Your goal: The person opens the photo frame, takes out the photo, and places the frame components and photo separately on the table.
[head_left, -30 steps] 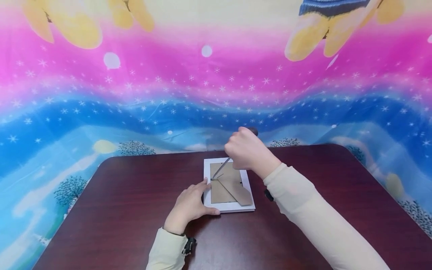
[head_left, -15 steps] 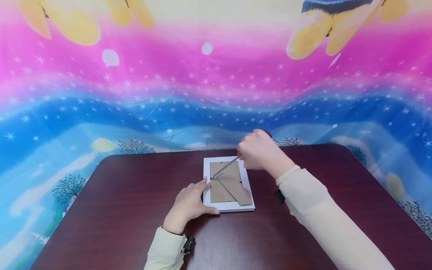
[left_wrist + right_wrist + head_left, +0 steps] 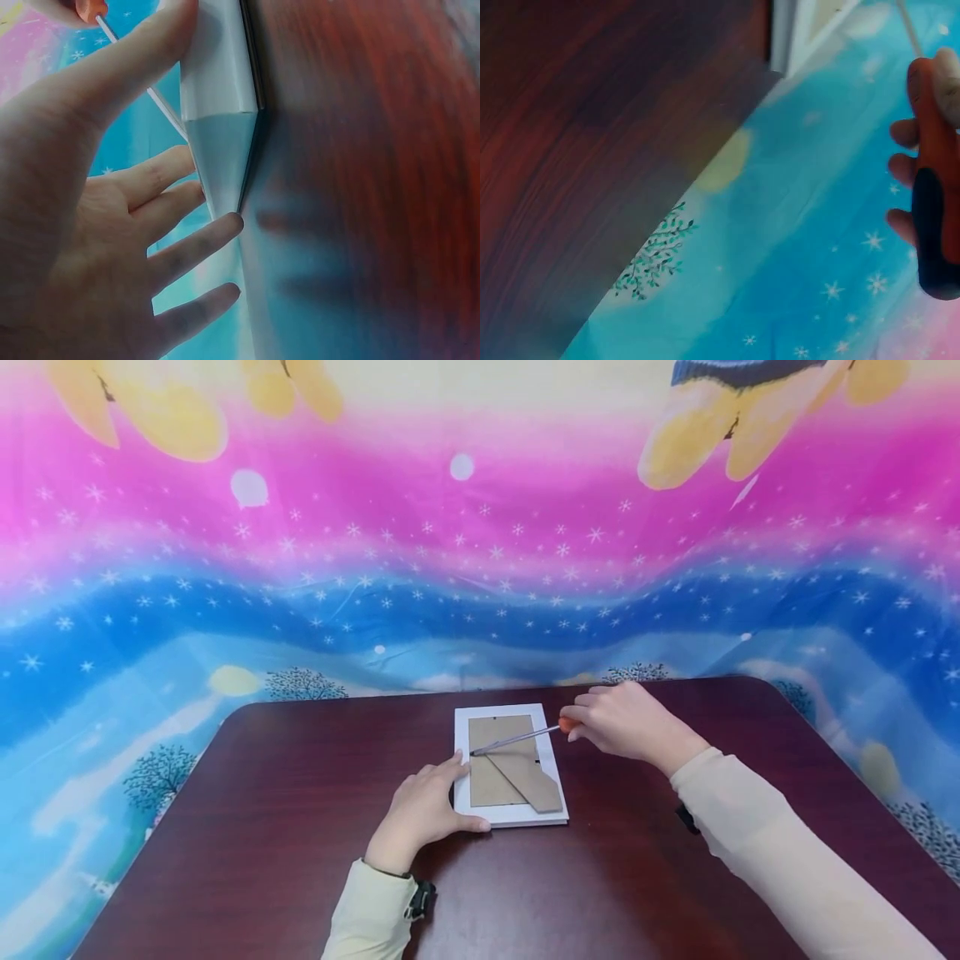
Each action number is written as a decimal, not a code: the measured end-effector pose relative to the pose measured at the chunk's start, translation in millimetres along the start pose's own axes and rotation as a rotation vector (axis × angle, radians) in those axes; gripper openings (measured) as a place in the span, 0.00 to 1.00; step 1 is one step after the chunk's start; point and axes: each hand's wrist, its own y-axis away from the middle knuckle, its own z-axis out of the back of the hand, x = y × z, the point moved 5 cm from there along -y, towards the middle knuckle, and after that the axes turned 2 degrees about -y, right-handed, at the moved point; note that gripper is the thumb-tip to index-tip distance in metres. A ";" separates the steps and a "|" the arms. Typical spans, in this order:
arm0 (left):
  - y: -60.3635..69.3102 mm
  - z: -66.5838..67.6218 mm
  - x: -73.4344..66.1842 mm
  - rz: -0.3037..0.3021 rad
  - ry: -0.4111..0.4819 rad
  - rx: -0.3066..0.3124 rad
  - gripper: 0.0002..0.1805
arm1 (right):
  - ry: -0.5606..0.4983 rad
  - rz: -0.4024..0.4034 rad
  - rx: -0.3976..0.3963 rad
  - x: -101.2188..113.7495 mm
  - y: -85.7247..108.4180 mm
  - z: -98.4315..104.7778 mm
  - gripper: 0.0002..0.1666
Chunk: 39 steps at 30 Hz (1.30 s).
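Note:
A white picture frame (image 3: 498, 711) lies on its face, showing a brown backing board (image 3: 487, 787) with a slanted stand leg (image 3: 536, 785). My left hand (image 3: 423, 808) rests at its near left corner. The thumb presses the near edge, and the spread, fairly straight fingers touch the left side. My right hand (image 3: 636, 728), right of the frame, grips a screwdriver (image 3: 519, 740) by its orange and black handle (image 3: 934, 142). The shaft lies low across the board, its tip at the board's left edge near my left fingers. Contact at the tip is too small to tell.
The dark red wooden table (image 3: 300, 793) carries the frame near its far edge. Behind it hangs a pink and blue patterned cloth (image 3: 420, 610). Black straps (image 3: 422, 902) circle the wrists over pale sleeves.
My right hand has moved right and down with the screwdriver, tilting its shaft from steep to nearly flat. The tip stays at the board's left edge. My left hand and the frame hold their place.

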 end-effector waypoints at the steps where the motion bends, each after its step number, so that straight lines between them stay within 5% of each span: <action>1: 0.1 -0.1 -0.1 -0.001 0.000 0.001 0.51 | -0.006 0.009 0.002 0.3 1.3 -0.4 0.09; 7: 1.5 0.4 -1.1 -0.011 0.001 -0.002 0.51 | 0.004 0.021 0.023 5.0 -7.2 4.6 0.07; 14: 1.5 0.7 -2.2 -0.011 0.016 -0.002 0.51 | 0.116 0.055 0.114 14.5 -42.2 22.7 0.06; 22: 1.0 0.0 -3.5 -0.031 0.037 -0.015 0.50 | 0.266 0.088 0.279 34.2 -87.0 38.2 0.27; 39: 2.4 1.6 -4.7 -0.046 0.019 -0.016 0.51 | 0.460 0.173 0.516 74.6 -151.1 39.5 0.08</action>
